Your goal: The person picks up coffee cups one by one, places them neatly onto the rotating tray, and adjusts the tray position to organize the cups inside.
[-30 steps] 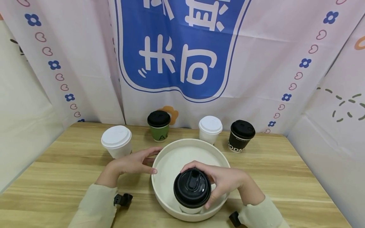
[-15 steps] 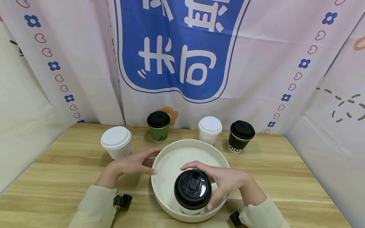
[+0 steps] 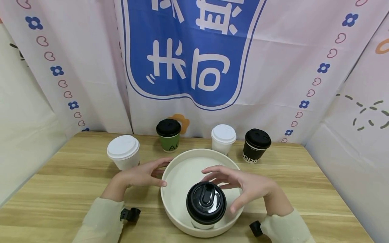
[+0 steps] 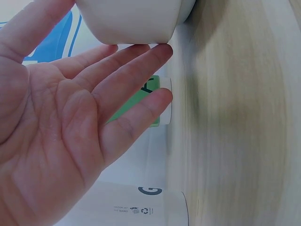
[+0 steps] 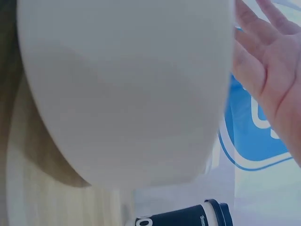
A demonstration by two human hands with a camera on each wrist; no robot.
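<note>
In the head view a round cream tray [image 3: 182, 172] stands on the wooden table. Inside its near part stands an upright paper cup with a glossy black lid [image 3: 206, 202]. My right hand [image 3: 250, 185] is just right of this cup, fingers spread and apart from it, over the tray. At the tray's left side, my left hand [image 3: 141, 175] has its thumb and fingers along the wall. The left wrist view shows the left hand's [image 4: 61, 117] straight fingertips against the tray's outer wall [image 4: 136, 21]. The tray [image 5: 127, 94] fills most of the right wrist view, beside the right hand [image 5: 282, 70].
A large white-lidded cup [image 3: 124, 152] stands beyond the left wrist. Behind the tray are a green cup with a black lid [image 3: 168, 135], a small white cup [image 3: 223, 138] and a black cup [image 3: 256, 145]. A printed curtain [image 3: 273, 84] hangs at the back edge.
My right hand has let go of the black-lidded cup and moved right, its fingers spreading. The cup stays in the tray. The left hand keeps its place.
</note>
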